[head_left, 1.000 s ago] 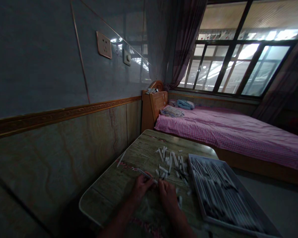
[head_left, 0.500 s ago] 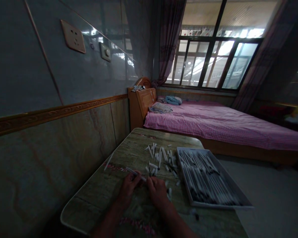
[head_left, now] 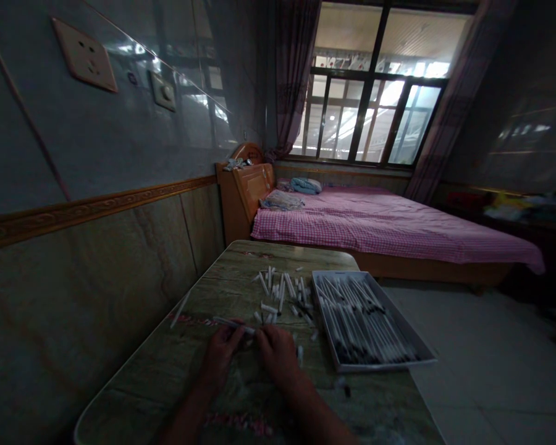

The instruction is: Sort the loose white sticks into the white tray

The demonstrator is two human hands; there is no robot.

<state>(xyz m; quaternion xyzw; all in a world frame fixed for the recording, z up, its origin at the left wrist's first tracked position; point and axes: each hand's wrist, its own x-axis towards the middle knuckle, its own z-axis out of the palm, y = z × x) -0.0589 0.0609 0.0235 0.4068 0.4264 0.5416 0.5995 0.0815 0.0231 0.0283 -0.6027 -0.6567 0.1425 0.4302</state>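
Note:
My left hand point(head_left: 221, 353) is closed on a thin pale stick point(head_left: 225, 322) that points to the left above the table point(head_left: 157, 377). Right beside it, my right hand point(head_left: 278, 352) has its fingers pressed together at the stick's right end, where a whitish piece shows between the hands. Beyond the hands lie several short white tubes point(head_left: 282, 293) and a few dark pieces. To the right, a shallow white tray point(head_left: 332, 334) holds many long white sticks with dark ends point(head_left: 370, 318). Another thin white stick point(head_left: 180, 309) rests by the table's left edge.
A tiled wall point(head_left: 120, 278) runs along the left. Behind the table stands a bed point(head_left: 375, 228) with a pink checked cover and a wooden headboard point(head_left: 245, 191). Small bits point(head_left: 343, 387) lie on the table near the tray's front corner.
The view has turned slightly to the right, so the table, tray and bed appear further left. Both hands remain close together at the stick.

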